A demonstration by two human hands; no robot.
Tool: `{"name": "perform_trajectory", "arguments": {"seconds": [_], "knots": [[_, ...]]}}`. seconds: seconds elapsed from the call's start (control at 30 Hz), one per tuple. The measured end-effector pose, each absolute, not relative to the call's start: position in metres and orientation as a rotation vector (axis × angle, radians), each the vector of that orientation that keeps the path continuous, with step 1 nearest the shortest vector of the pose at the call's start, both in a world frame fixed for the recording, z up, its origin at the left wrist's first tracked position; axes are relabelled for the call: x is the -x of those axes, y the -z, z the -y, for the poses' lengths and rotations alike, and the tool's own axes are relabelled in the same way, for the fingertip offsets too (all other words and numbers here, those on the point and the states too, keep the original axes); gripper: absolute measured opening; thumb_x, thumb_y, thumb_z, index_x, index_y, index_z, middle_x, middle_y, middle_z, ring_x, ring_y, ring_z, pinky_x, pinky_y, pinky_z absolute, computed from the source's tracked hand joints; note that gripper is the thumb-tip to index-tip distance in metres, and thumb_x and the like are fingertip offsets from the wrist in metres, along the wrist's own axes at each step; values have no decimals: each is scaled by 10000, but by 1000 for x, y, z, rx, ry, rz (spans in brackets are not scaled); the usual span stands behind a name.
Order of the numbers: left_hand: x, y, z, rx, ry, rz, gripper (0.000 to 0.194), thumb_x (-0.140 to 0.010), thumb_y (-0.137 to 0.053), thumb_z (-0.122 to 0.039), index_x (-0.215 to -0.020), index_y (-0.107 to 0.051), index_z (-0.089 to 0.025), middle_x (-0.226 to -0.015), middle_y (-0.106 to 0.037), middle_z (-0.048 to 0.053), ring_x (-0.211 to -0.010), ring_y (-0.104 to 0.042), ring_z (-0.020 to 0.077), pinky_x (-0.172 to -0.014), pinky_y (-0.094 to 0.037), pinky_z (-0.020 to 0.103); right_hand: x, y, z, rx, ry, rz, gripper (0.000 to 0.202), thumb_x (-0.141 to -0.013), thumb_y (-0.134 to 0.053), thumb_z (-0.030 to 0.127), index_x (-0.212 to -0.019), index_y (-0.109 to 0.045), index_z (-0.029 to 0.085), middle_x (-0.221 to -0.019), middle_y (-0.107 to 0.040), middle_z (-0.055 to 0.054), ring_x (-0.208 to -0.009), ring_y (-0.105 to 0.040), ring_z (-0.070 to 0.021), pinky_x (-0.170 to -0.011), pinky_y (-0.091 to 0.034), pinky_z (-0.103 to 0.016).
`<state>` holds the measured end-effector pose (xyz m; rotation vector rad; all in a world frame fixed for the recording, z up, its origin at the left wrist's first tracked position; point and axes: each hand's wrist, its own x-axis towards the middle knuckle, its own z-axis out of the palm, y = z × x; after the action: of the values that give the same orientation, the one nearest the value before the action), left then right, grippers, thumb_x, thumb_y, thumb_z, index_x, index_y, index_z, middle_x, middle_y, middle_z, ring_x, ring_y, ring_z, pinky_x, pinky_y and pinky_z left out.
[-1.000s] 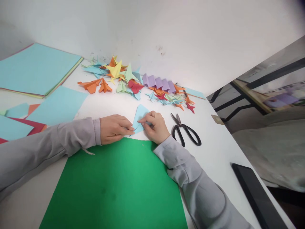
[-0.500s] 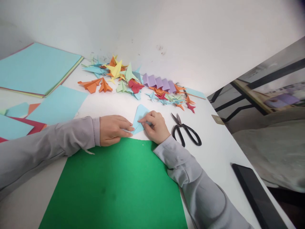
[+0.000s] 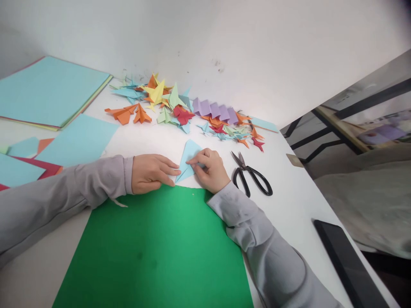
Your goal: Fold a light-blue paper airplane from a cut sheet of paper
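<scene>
A small light-blue piece of folded paper (image 3: pixel 190 149) lies on the white table, its narrow end pointing away from me and a crease running along its lower part. At its left edge my left hand (image 3: pixel 152 173) rests low, fingers stretched out and their tips touching the paper. My right hand (image 3: pixel 212 172) is curled over the paper's right side, thumb and forefinger pinched together on a fold. Part of the paper is hidden under the right hand. Just below both hands begins a large green sheet (image 3: pixel 154 244), lying flat.
Black-handled scissors (image 3: pixel 248 169) lie slightly open right of my right hand. Folded paper figures (image 3: pixel 156 93) and a purple pleated strip (image 3: pixel 213 110) line the wall. Blue sheets (image 3: pixel 51 92) are stacked at left. A black phone-like slab (image 3: pixel 343 256) lies near the right table edge.
My left hand has shifted very slightly, its lower fingertip drawing back from the paper's bottom corner. The right hand keeps its pinch in nearly the same place.
</scene>
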<state>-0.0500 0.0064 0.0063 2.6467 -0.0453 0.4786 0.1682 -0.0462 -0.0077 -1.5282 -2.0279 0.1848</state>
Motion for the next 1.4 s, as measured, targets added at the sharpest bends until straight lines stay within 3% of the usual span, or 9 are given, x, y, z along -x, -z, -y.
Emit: {"name": "perform_trajectory", "arguments": {"seconds": [0.3,1.1,1.4], "knots": [[46,-7,-2,-2683,-556,6,388,-759,-325,-151,-1060,-569,-131,-1057,-626,119,-1074,-512,190,-956,-378,364,-168,8,46,1538,-188,2029,173,-733,-512,174,-786,-662,243,-800,-542,-50,-806,-461,-218,-720,-343,-381],[48,-9,3,-2822,-516,-20,360,-674,-394,-139,-971,-596,-164,-1201,-531,107,-1053,-491,242,-898,-392,422,-168,7,45,1544,-179,2035,165,-725,-522,171,-787,-658,241,-801,-542,-46,-800,-463,-211,-721,-348,-371],[36,-11,13,-2952,-513,-176,338,-776,-380,-166,-1079,-526,-138,-980,-618,104,-976,-494,229,-844,-397,390,-167,5,43,1578,-231,2018,157,-729,-523,172,-791,-652,235,-801,-548,-41,-814,-466,-210,-742,-342,-374]]}}
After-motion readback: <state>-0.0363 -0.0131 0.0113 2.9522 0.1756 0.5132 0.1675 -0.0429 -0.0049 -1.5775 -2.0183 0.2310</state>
